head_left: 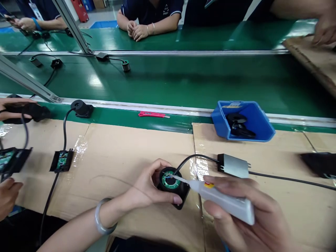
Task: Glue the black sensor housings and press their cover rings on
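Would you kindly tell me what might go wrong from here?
If the right grip slips, the nozzle of the white bottle might disturb the thin wires on the green board. The black cable links the black housing in the left grip to the silver box, so a snag might tug it. The blade of the pink cutter looks exposed, so someone reaching there might be cut.

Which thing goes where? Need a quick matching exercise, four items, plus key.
1. Black housing
2. White bottle
3. Utility knife
4. Blue bin

A. Flat on the green strip beyond the cardboard
B. Held in the right hand
C. Has black parts inside
D. Held in the left hand

Pairs: 1-D, 2-B, 3-A, 4-C
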A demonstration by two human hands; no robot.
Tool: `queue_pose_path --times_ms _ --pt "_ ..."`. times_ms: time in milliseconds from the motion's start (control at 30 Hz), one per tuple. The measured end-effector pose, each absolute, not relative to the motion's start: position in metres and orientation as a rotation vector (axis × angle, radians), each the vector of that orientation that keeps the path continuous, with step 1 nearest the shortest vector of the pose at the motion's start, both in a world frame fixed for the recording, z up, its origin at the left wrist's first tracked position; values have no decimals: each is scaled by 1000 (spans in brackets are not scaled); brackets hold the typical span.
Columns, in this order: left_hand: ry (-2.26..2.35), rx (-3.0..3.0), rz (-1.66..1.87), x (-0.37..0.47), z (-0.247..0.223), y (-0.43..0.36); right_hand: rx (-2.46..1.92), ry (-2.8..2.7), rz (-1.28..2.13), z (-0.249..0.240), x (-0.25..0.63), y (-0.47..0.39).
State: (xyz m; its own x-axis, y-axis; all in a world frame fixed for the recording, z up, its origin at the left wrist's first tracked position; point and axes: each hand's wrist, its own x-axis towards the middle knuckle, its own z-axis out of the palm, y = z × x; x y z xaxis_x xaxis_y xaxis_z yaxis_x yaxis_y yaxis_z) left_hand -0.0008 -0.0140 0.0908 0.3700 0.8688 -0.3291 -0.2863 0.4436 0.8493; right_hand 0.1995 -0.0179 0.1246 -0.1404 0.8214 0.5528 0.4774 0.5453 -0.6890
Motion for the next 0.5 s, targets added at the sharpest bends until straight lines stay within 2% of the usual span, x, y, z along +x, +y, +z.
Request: queue_pose_path --times_ms 167,500 --pt "838 738 851 1 83 -17 -990 -2017 282 137 193 -14" --pt "899 800 846 1 87 -14 -950 -2005 305 138 182 -8"
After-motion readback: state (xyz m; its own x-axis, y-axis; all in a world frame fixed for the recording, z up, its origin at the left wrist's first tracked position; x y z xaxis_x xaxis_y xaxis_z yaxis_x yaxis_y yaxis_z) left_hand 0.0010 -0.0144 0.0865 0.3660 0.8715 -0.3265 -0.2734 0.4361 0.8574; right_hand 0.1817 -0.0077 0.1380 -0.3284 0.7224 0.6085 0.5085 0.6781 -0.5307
